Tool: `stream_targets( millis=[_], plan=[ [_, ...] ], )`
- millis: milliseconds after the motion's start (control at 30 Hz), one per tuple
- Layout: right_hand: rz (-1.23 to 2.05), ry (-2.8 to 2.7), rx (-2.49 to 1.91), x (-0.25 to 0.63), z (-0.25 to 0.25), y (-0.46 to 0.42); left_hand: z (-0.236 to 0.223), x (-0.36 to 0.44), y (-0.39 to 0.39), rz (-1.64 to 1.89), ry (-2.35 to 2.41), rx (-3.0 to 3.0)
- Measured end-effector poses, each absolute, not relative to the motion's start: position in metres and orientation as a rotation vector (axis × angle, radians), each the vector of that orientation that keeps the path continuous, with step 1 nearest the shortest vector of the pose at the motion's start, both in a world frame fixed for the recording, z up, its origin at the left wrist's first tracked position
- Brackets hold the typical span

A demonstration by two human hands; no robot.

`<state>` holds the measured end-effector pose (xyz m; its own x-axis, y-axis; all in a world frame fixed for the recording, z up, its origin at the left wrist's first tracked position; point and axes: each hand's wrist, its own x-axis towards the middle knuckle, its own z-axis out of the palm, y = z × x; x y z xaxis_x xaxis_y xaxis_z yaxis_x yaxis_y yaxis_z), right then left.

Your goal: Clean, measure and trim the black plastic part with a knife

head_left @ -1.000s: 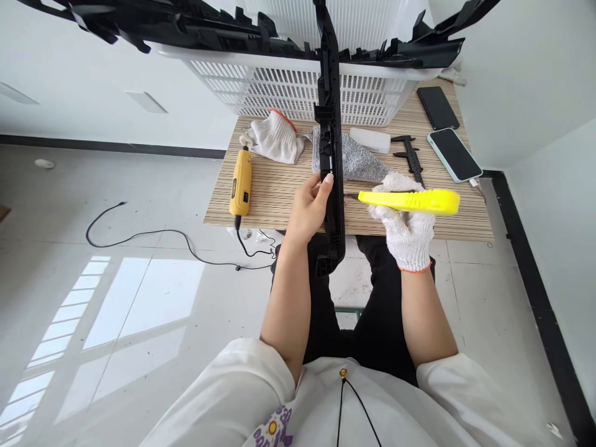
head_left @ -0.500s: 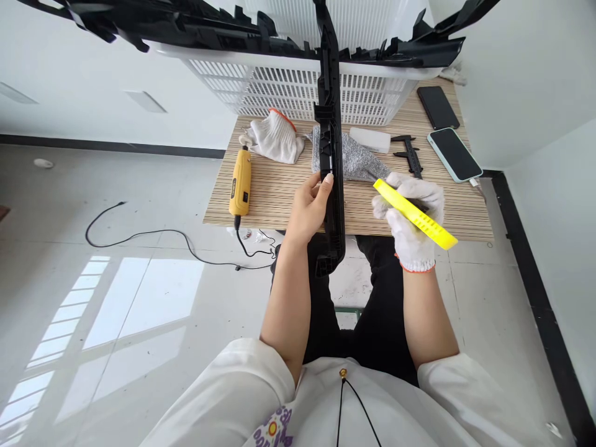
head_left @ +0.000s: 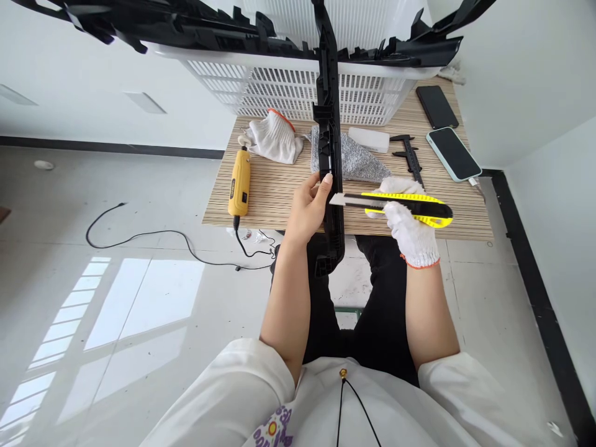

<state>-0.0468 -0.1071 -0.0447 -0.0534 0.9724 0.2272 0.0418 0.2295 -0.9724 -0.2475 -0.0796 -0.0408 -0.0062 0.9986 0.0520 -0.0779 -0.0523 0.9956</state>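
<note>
My bare left hand (head_left: 310, 203) grips a long black plastic trim piece (head_left: 329, 124), thumb on top and fingers at its left edge. The piece runs from above my lap, over the table's front edge, up across the rim of the white basket. In a white knit glove, my right hand (head_left: 406, 217) is closed around a yellow and black utility knife (head_left: 410, 205). Its blade is out and points left, the tip over or at the trim piece just below my left thumb; whether it touches cannot be told.
Several black plastic parts (head_left: 186, 28) lie across the white basket (head_left: 288, 81). On the wooden table (head_left: 279, 198) are a yellow rotary tool (head_left: 239, 183), a white glove (head_left: 274, 139), a grey cloth (head_left: 361, 158), a white block (head_left: 369, 139), a caliper (head_left: 411, 155) and two phones (head_left: 454, 153).
My right hand has turned the knife from a slant to nearly level, its flat side now showing, and brought the blade left to the trim piece. My left hand has stayed in place.
</note>
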Motion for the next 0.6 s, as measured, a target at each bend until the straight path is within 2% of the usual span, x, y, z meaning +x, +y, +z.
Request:
stream_targets(
  millis=[167,367,600],
  plan=[
    [1.296,-1.193,-1.012,-0.04,-0.04,-0.107,-0.042,-0.247,-0.079,1.258,1.136,1.167],
    [1.27,-1.001,-1.193,-0.033,-0.041,-0.099,-0.04,-0.247,-0.079,1.247,1.111,1.144],
    [1.316,-1.026,-1.15,-0.041,-0.03,-0.1,-0.04,-0.246,-0.08,1.258,1.127,1.145]
  ],
)
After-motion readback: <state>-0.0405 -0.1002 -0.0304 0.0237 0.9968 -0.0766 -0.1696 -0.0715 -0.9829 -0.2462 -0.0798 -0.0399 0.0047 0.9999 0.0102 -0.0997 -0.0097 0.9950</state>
